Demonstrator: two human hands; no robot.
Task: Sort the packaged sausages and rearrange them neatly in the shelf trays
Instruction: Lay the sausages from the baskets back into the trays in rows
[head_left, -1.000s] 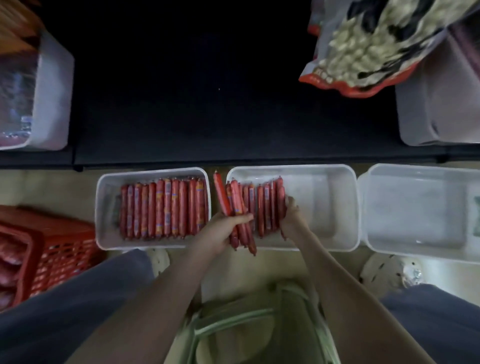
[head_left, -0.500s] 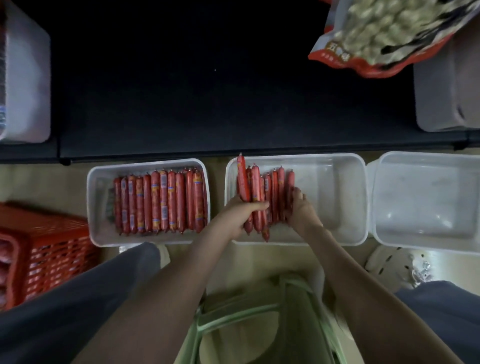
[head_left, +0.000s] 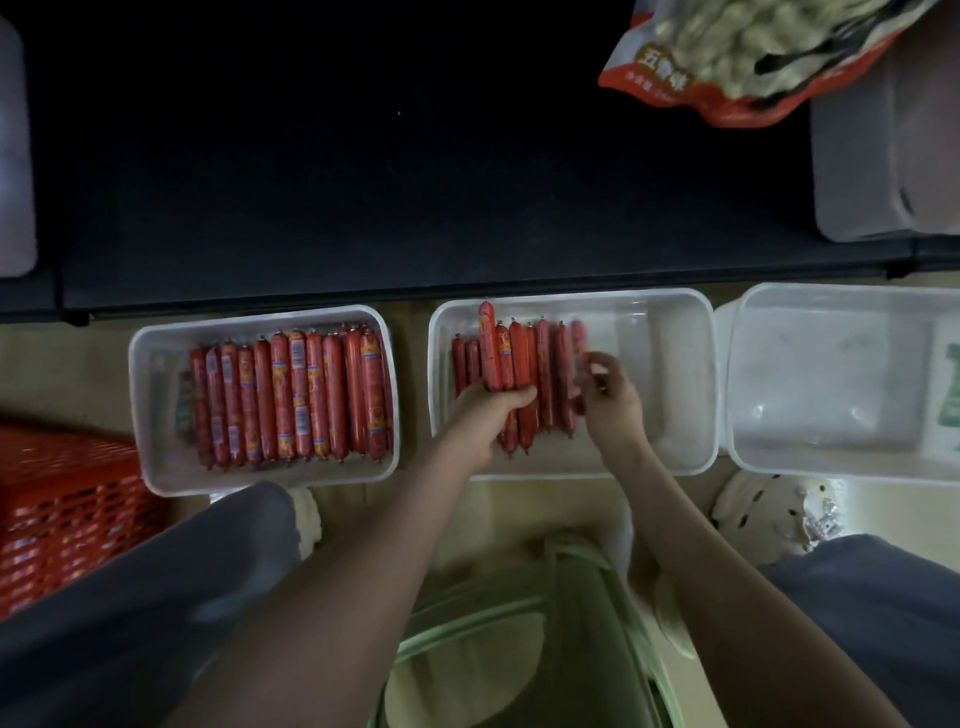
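Three white trays lie side by side on the floor. The left tray holds a full row of red packaged sausages. In the left half of the middle tray lies a shorter row of sausages. My left hand grips a small bunch of sausages over that row, one sticking out past the far rim. My right hand hovers at the row's right end with fingers loosely curled; it is blurred and seems to hold nothing.
The right tray holds no sausages. A red plastic basket stands at the left. A dark shelf runs above the trays, with a red snack bag at top right. A green stool sits between my knees.
My left hand has carried its bunch of sausages rightward into the middle tray. My right hand has lifted off the row's right end and opened a little.
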